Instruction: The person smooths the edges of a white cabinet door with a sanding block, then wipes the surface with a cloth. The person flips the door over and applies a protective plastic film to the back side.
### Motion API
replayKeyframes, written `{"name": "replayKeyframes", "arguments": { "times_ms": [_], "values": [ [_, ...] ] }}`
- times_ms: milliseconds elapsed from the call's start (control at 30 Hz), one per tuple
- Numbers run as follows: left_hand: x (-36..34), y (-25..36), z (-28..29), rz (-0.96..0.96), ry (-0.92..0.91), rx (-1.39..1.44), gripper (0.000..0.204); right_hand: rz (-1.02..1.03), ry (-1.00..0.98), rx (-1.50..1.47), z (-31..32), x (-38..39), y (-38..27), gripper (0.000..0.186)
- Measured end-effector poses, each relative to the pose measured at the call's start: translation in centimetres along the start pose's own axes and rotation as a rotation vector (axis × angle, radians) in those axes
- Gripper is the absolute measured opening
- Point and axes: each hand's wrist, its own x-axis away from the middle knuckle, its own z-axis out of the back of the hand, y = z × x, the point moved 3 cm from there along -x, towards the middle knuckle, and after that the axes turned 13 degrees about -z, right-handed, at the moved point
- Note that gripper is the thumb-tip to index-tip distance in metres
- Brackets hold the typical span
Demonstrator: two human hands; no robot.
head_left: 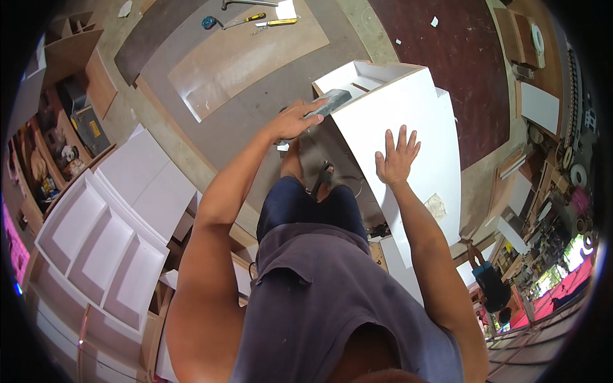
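Note:
My left hand (295, 121) is closed around a long grey block (336, 99) that looks like a sanding block. The block's far end meets the near left edge of a white panelled cabinet (408, 96). Palm down and fingers spread, my right hand (397, 158) lies flat on the cabinet's broad white side. At the far end the cabinet's open inside shows a slot in a white panel. The block's underside is hidden.
On a brown board ahead lie a hammer (241, 2), a tape measure (208, 23), a yellow-handled screwdriver (255, 18) and a yellow cutter knife (281, 23). A white compartmented unit (102, 246) stands left. Dark red board (453, 76) covers the right floor. Another person (495, 287) is further right.

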Motion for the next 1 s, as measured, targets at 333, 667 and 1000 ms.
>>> {"name": "replayKeyframes", "arguments": {
  "times_ms": [333, 667, 1000],
  "values": [
    [-0.2, 2.6, -0.2, 0.066, -0.032, -0.034, 0.064, -0.021, -0.008, -0.005, -0.1, 0.0, 0.1, 0.069],
    [-0.9, -2.9, -1.0, -0.09, -0.027, 0.003, 0.064, -0.018, -0.008, -0.016, 0.4, -0.1, 0.0, 0.07],
    [6.6, -1.6, 1.0, 0.038, -0.04, -0.002, 0.061, -0.02, -0.015, -0.034, 0.2, 0.0, 0.3, 0.073]
  ]
}}
